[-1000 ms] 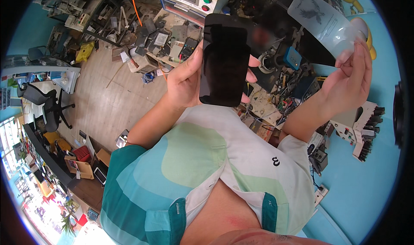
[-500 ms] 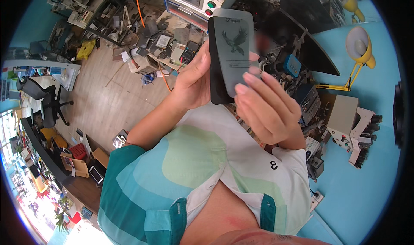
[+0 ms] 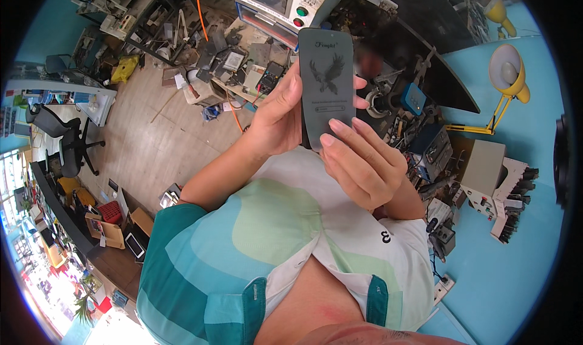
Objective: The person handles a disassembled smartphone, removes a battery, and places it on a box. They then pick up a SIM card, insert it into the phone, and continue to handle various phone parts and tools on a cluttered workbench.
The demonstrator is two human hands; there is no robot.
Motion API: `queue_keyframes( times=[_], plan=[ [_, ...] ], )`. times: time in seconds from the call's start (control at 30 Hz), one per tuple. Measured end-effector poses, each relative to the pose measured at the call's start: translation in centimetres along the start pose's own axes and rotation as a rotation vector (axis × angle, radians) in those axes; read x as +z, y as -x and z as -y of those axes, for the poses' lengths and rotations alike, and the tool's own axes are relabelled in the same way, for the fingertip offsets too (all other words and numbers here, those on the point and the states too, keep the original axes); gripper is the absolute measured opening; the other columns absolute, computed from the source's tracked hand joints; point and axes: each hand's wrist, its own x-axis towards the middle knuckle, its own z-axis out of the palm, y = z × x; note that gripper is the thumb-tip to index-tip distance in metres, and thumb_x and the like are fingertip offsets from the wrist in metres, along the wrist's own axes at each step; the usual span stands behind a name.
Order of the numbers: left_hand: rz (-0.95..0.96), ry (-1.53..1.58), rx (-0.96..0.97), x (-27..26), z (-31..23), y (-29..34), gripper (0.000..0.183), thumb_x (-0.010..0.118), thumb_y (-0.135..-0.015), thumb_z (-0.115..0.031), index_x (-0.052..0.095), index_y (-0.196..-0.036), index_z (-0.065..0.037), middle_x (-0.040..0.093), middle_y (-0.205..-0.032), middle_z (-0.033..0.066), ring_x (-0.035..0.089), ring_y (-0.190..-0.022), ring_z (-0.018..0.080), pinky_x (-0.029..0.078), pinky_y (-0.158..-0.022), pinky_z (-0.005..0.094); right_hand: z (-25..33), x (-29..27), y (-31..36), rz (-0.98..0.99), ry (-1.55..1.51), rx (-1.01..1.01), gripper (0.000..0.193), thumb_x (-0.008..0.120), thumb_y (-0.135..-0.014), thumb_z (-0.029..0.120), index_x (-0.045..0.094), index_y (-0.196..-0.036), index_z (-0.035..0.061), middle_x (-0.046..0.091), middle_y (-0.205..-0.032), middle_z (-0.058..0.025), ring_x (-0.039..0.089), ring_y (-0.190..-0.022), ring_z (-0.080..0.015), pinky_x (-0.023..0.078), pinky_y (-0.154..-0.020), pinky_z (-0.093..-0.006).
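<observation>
A black phone stands upright before my chest in my left hand, the thumb along its left side and fingertips showing past the right edge. Over its face lies a grey translucent screen protector printed with a dark eagle, nearly in line with the phone and covering most of it. The fingertips of my right hand are closed at the protector's lower right edge. Whether the sheet touches the glass all over, I cannot tell.
Beyond my hands is a cluttered workbench with a white machine bearing green and red buttons, a multimeter and a small blue device. A yellow lamp stands at right. An orange cable hangs in front.
The screen protector has swung from a tilt into line with the phone, covering the black strip that showed at left. My right hand has moved slightly left and down with it.
</observation>
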Motion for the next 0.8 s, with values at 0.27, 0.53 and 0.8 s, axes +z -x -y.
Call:
queue_keyframes(
  times=[0.27, 0.53, 0.8],
  plan=[
    [0.015, 0.03, 0.009, -0.16, 0.18, 0.05, 0.082, 0.037, -0.106, -0.062, 0.023, -0.161, -0.002, 0.041, -0.156, 0.0278, 0.052, -0.137, 0.0393, 0.052, -0.107, 0.0496, -0.09, 0.15, 0.26, 0.013, 0.009, 0.014, 0.011, 0.076, -0.087, 0.006, 0.069, -0.093, -0.0006, 0.07, -0.12, -0.0142, 0.074, -0.108, -0.0324, 0.063, -0.09, -0.0441],
    [-0.009, 0.01, 0.014, -0.12, 0.18, 0.08, 0.081, 0.036, -0.107, -0.062, 0.023, -0.161, -0.003, 0.041, -0.156, 0.0277, 0.053, -0.136, 0.04, 0.053, -0.107, 0.0499, 0.05, 0.22, 0.34, 0.027, -0.002, 0.019, 0.011, 0.076, -0.087, 0.007, 0.07, -0.094, -0.0004, 0.07, -0.122, -0.014, 0.074, -0.109, -0.0323, 0.063, -0.092, -0.0439],
    [0.002, -0.024, 0.029, 0.01, 0.24, -0.06, 0.083, 0.039, -0.106, -0.063, 0.022, -0.162, -0.004, 0.041, -0.155, 0.0279, 0.054, -0.136, 0.0402, 0.054, -0.105, 0.0495, 0.1, 0.27, 0.45, 0.022, 0.0, 0.033, 0.012, 0.075, -0.088, 0.007, 0.071, -0.096, -0.0004, 0.07, -0.122, -0.0144, 0.073, -0.109, -0.0327, 0.063, -0.092, -0.0439]
  ],
)
